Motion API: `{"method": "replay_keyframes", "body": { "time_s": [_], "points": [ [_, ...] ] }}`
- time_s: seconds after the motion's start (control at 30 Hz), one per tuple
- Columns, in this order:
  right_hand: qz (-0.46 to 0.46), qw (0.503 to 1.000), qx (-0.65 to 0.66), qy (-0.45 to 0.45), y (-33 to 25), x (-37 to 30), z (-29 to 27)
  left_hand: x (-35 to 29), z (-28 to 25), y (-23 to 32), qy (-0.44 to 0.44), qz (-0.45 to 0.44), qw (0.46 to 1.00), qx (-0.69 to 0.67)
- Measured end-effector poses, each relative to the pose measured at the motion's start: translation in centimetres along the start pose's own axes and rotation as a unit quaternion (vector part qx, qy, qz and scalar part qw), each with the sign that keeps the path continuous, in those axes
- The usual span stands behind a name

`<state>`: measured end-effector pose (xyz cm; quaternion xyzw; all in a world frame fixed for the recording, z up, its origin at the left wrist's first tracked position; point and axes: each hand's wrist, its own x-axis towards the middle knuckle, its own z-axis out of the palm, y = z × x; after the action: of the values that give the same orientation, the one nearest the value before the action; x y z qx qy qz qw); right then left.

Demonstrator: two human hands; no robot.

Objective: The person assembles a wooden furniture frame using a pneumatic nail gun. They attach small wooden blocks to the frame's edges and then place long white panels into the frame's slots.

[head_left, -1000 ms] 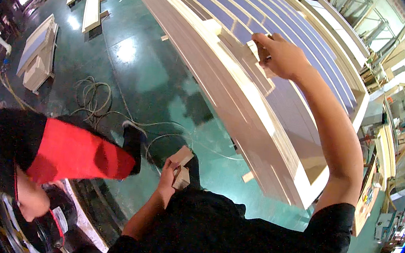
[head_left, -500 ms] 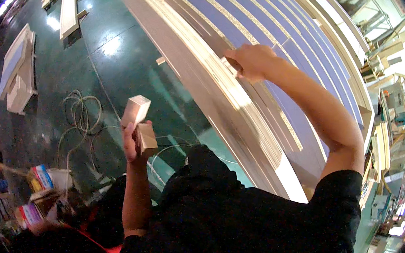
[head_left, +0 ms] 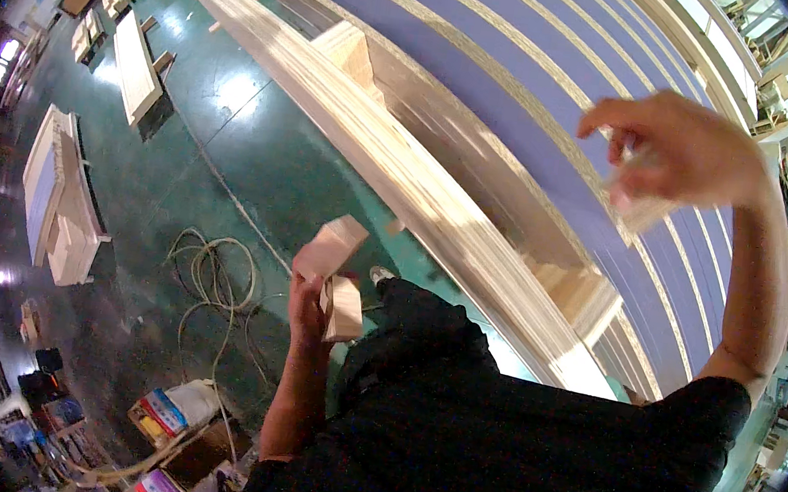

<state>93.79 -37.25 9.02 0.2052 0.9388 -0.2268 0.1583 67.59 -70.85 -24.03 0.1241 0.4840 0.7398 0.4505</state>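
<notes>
My left hand point(head_left: 307, 306), low in the middle, is closed around two pale wooden blocks: an upper block point(head_left: 331, 247) and a lower block point(head_left: 345, 309). The upper one tilts to the right. My right hand point(head_left: 671, 156) is raised above the blue-faced panels point(head_left: 518, 95). Its fingers are curled and smeared by motion, and whether anything is between them I cannot make out. Left of it runs a long stack of pale wooden boards point(head_left: 367, 141) on edge. Between stack and panels sit a far wooden spacer point(head_left: 348, 54) and a near wooden spacer point(head_left: 583, 297).
A coiled hose point(head_left: 216, 274) lies on the green floor to the left. Beyond it are a stack of panels point(head_left: 59, 198) and a long low board point(head_left: 137, 71). Boxes and a white bag point(head_left: 191, 403) are at the lower left.
My right hand has left the board stack's edge and moved up and right over the panels. My left hand still holds both blocks. The view has shifted, with more of the stack's gap showing.
</notes>
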Motion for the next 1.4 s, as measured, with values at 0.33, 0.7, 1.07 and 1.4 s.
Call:
{"method": "replay_keyframes", "body": {
  "time_s": [0.33,0.7,1.07,1.4],
  "points": [
    [-0.132,0.983,0.094,0.089,-0.5,34.1,-2.4,10.5,-1.8,5.7,0.013,-0.04,0.999,-0.016],
    [-0.116,0.966,0.113,0.202,0.7,42.1,4.0,24.2,-10.0,13.1,-0.044,-0.082,0.996,-0.005],
    [0.071,0.868,-0.033,0.49,-5.6,34.3,7.6,38.2,-5.2,23.3,-0.42,0.0,0.907,0.03],
    [0.736,0.571,-0.046,0.361,-8.7,0.7,19.4,37.8,6.1,23.5,-0.388,0.127,0.83,0.38]
  ]
}}
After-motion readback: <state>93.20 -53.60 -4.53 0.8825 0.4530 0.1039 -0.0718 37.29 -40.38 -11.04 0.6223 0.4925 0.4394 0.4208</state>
